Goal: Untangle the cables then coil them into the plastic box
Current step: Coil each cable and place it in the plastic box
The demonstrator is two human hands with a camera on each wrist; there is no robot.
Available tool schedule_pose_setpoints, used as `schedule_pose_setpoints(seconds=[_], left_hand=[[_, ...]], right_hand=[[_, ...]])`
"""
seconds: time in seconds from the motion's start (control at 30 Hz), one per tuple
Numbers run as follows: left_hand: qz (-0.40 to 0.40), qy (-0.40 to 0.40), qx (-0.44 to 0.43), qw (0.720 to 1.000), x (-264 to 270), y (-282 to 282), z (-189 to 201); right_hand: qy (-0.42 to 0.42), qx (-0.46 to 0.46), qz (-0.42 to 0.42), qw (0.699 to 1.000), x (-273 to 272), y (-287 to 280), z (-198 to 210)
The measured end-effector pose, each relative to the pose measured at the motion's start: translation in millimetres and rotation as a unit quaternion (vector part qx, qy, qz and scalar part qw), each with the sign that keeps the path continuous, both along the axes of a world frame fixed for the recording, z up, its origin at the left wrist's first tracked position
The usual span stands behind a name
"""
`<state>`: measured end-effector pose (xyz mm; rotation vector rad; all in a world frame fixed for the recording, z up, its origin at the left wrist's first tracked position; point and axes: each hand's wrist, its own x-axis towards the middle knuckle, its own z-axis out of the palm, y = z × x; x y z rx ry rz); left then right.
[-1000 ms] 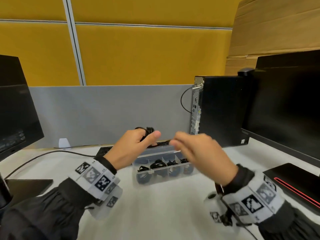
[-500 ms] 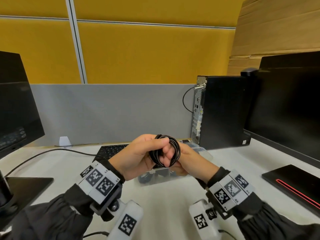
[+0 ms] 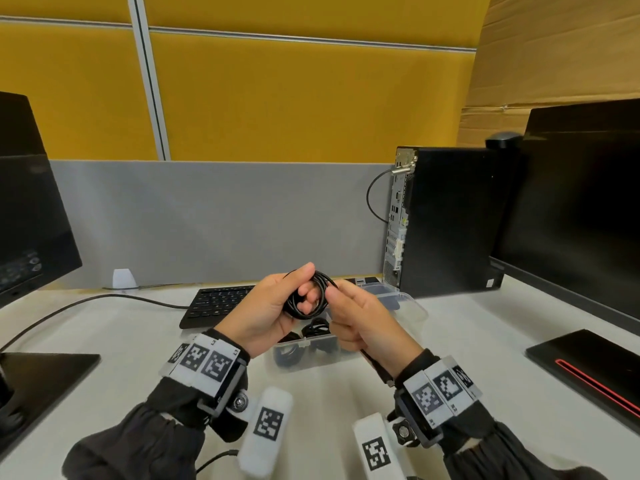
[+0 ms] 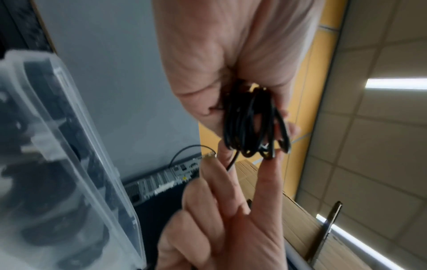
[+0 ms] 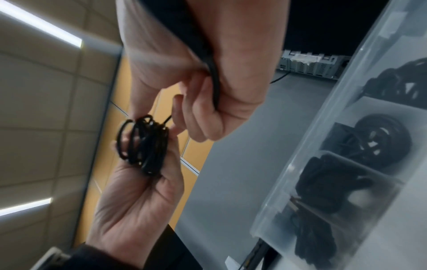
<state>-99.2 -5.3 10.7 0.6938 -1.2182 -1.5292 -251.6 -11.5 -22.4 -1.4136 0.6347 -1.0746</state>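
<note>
Compared with half a second earlier, both hands have drawn slightly apart, and the right hand point(image 3: 360, 322) now pulls a free strand away from the coil instead of lying against it. Left hand point(image 3: 273, 306): fingers and thumb curled round a small coil of thin black cable point(image 3: 309, 295), held in the air above the near end of the clear plastic compartment box point(image 3: 410, 303). Several loops pass over the fingers point(image 4: 268, 91) in the left wrist view, where the coil point(image 4: 251, 124) hangs from the curled hand point(image 4: 231, 54). Right hand: clenched on the loose tail of the same cable, thumb and forefinger pinching the strand where it leaves the coil; the tail runs on through the closed palm and emerges toward the wrist. The right wrist view shows this hand point(image 5: 208, 73) with the strand across its palm, the coil point(image 5: 144, 144) resting in the other hand point(image 5: 138, 201) below.

The box point(image 5: 300, 182) stands on the white counter point(image 3: 138, 341), just in front of a black keyboard point(image 3: 218, 303). Its compartments already contain coiled black cables point(image 5: 381, 135). A black computer tower point(image 3: 446, 220) stands behind the box to the right, beside a dark monitor point(image 3: 581, 209).
</note>
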Motion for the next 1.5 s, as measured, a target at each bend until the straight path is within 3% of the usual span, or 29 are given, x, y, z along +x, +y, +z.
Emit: schedule_pose_setpoints(seconds=[0.17,0.23,0.3,0.37,0.47,0.57,0.7,0.77,0.87,0.97,1.03,1.1,1.13,1.17,1.3,1.4,1.43,1.5], left_hand=[[0.071,-0.071,-0.020,0.995,6.6,-7.1,-20.8],[0.125,-0.157,-0.068,0.977,8.8,-8.4,-25.6],[0.174,-0.184,-0.099,0.962,11.0,-10.6,-24.2],[0.199,-0.152,-0.107,0.962,13.7,-11.3,-18.8],[0.219,-0.043,-0.083,0.971,17.4,-10.3,-10.5],[0.244,0.038,-0.062,0.967,18.2,-10.3,-7.0],[0.290,0.052,-0.047,0.955,18.9,-12.7,-11.3],[0.298,0.054,-0.044,0.952,18.5,-12.6,-13.0],[0.316,0.017,-0.061,0.947,15.3,-13.0,-13.7],[0.343,-0.056,-0.115,0.931,12.9,-12.7,-15.0],[0.351,-0.108,-0.166,0.915,13.6,-12.5,-16.3],[0.343,-0.141,-0.190,0.909,16.6,-13.6,-17.0],[0.328,-0.144,-0.189,0.914,18.0,-13.6,-16.5],[0.301,-0.140,-0.185,0.925,18.7,-12.1,-15.1],[0.159,-0.081,-0.147,0.973,12.3,2.0,-6.7],[0.093,-0.021,-0.106,0.990,1.4,10.1,-4.5],[0.083,-0.019,-0.095,0.992,-2.3,11.7,-5.5],[0.071,-0.015,-0.082,0.994,-7.5,11.4,-10.3]], right_hand=[[0.028,-0.001,0.005,1.000,7.7,-6.7,-6.2],[0.046,-0.006,-0.002,0.999,9.7,-8.6,-7.0],[0.063,-0.026,-0.014,0.998,10.0,-10.2,-5.9],[0.108,-0.072,-0.031,0.991,7.0,-12.6,-3.8],[0.186,-0.125,-0.058,0.973,2.3,-14.7,-5.2],[0.249,-0.160,-0.042,0.954,6.0,-11.2,-9.8],[0.379,-0.237,-0.016,0.894,16.6,0.1,-8.0],[0.424,-0.312,-0.041,0.849,19.2,3.2,-7.1],[0.486,-0.485,-0.158,0.710,22.4,5.2,-6.9],[0.500,-0.557,-0.229,0.622,21.1,12.9,6.0],[0.499,-0.575,-0.260,0.594,14.2,16.4,15.0],[0.472,-0.571,-0.325,0.588,6.1,19.3,25.9],[0.439,-0.568,-0.360,0.596,0.9,17.5,29.6],[0.396,-0.554,-0.386,0.622,-3.8,14.8,32.6],[0.245,-0.411,-0.419,0.772,-22.8,-7.4,29.0],[0.119,-0.232,-0.342,0.903,-21.4,-17.3,18.1],[0.067,-0.171,-0.305,0.935,-16.8,-16.9,16.0],[-0.028,-0.073,-0.230,0.970,-5.1,-14.9,12.8]])
